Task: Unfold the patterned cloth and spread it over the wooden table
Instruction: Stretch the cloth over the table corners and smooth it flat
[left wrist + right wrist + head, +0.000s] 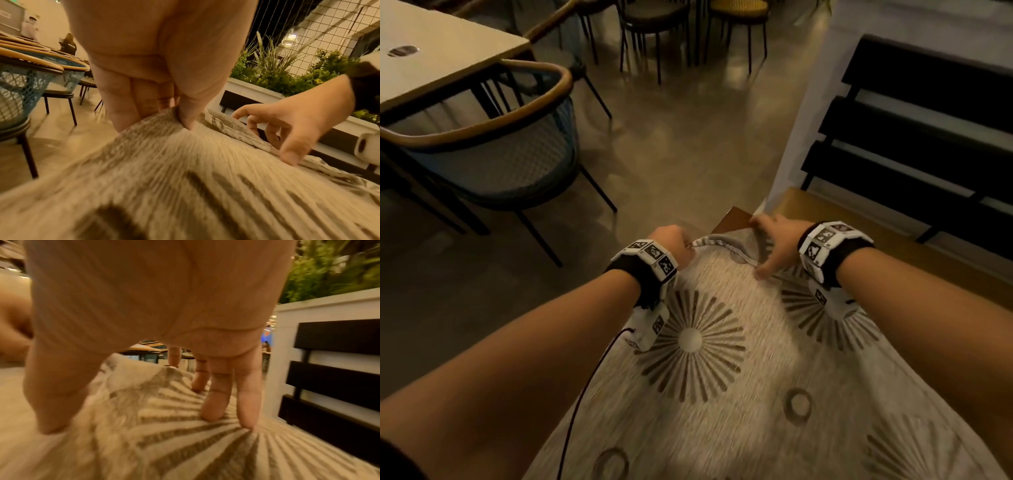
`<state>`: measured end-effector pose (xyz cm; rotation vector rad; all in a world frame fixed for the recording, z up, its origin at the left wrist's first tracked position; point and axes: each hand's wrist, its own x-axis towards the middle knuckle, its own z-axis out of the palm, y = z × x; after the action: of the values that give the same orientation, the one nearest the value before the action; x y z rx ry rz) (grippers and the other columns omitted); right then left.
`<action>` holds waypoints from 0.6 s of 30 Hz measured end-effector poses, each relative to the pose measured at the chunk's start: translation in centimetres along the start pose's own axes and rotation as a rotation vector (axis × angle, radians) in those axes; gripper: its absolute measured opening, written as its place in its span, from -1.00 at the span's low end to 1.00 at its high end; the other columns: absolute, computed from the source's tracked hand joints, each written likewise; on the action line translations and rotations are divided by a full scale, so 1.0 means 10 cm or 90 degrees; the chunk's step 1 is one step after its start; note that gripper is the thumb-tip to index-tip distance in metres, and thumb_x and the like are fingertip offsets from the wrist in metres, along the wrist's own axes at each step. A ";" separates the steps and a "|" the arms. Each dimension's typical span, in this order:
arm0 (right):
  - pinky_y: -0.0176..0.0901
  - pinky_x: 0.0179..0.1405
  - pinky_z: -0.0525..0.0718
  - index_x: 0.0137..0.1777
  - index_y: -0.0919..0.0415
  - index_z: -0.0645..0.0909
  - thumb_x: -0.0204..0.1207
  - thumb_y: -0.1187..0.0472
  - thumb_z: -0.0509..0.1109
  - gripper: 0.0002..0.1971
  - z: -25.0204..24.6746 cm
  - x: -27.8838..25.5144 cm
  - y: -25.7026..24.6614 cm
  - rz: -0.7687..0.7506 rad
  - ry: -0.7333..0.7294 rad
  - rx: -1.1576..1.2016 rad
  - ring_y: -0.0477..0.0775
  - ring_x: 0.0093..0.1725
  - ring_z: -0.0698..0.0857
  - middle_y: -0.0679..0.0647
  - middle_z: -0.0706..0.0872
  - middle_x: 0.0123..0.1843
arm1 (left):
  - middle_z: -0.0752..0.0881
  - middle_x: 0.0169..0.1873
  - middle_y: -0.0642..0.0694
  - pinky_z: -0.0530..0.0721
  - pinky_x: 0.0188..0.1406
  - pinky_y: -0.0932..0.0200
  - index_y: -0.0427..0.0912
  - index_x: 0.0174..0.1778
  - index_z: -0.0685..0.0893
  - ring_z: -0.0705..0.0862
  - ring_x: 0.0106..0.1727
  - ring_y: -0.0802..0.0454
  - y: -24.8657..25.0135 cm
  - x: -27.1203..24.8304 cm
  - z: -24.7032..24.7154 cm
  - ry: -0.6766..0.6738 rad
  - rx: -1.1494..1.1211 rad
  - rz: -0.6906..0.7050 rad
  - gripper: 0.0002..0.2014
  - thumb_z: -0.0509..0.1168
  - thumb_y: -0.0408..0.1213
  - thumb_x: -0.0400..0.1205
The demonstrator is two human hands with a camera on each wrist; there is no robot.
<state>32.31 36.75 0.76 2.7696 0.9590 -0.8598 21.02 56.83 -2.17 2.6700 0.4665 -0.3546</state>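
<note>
The patterned cloth point(722, 377), beige with brown sunbursts and rings, lies stretched toward me over the wooden table point(736, 219), whose far corner shows bare. My left hand point(685, 248) pinches the cloth's far edge between thumb and fingers point(185, 118), lifting it slightly. My right hand point(770, 246) rests just to the right, fingers spread and fairly straight. Its fingertips point(213, 410) and thumb press on the cloth point(164, 434) beside a turned-over strip of the edge point(226, 128). The cloth's near part runs out of view below.
A blue mesh chair point(493, 161) and a light table point(431, 58) stand at left across open floor. More chairs point(654, 20) stand at the back. A black slatted bench point(914, 144) and a white planter wall point(308, 308) with plants point(277, 74) border the right.
</note>
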 end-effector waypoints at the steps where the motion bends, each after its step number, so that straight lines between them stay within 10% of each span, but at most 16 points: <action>1: 0.10 0.21 0.66 0.60 -0.05 0.05 0.14 -0.27 0.60 0.11 0.04 0.00 -0.04 -0.010 0.005 -0.019 0.19 0.24 0.60 0.11 0.50 0.34 | 0.63 -0.30 -0.11 0.47 -0.25 0.12 -0.12 -0.34 0.59 0.58 -0.23 -0.12 -0.01 0.02 0.01 -0.005 0.006 -0.003 -0.81 0.31 -0.22 0.61; 5: 0.02 -0.29 0.71 0.39 -0.06 0.19 0.35 0.11 0.49 -0.32 0.11 0.06 -0.10 -0.081 0.048 -0.165 0.15 -0.23 0.66 0.06 0.66 -0.11 | 0.57 -0.41 -0.09 0.43 -0.30 0.13 -0.08 -0.51 0.46 0.55 -0.29 -0.13 0.00 0.06 0.01 -0.017 0.017 -0.022 -0.66 0.32 -0.24 0.60; 13: -0.19 -0.37 0.33 -0.49 0.03 0.47 0.29 0.50 0.29 -0.66 -0.31 0.22 0.08 -0.225 0.101 -0.144 0.19 -0.17 0.50 0.07 0.40 -0.13 | 0.70 -0.25 -0.18 0.51 -0.26 0.12 -0.26 -0.19 0.71 0.63 -0.23 -0.17 0.06 0.02 0.02 -0.027 0.022 -0.037 -0.80 0.27 -0.23 0.64; 16: -0.14 -0.14 0.38 0.01 0.13 0.60 0.56 0.19 0.30 -0.90 -0.55 0.34 0.05 -0.093 0.226 -0.282 0.24 0.13 0.52 0.17 0.44 0.16 | 0.65 -0.34 -0.12 0.52 -0.34 0.15 -0.28 -0.13 0.73 0.60 -0.33 -0.07 0.07 0.05 0.04 -0.030 0.017 -0.050 -0.83 0.24 -0.33 0.65; 18: 0.26 0.44 0.26 0.60 0.03 0.20 0.62 0.12 0.24 -0.44 -0.57 0.49 -0.02 0.045 0.228 -0.342 0.35 0.58 0.19 0.26 0.05 0.65 | 0.65 -0.33 -0.12 0.49 -0.45 0.19 -0.28 -0.12 0.71 0.58 -0.39 0.01 0.08 0.03 0.05 -0.036 0.008 -0.069 -0.80 0.25 -0.25 0.68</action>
<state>38.15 41.04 2.91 2.4899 0.9537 -0.0635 21.52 56.06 -2.45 2.6453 0.5946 -0.4647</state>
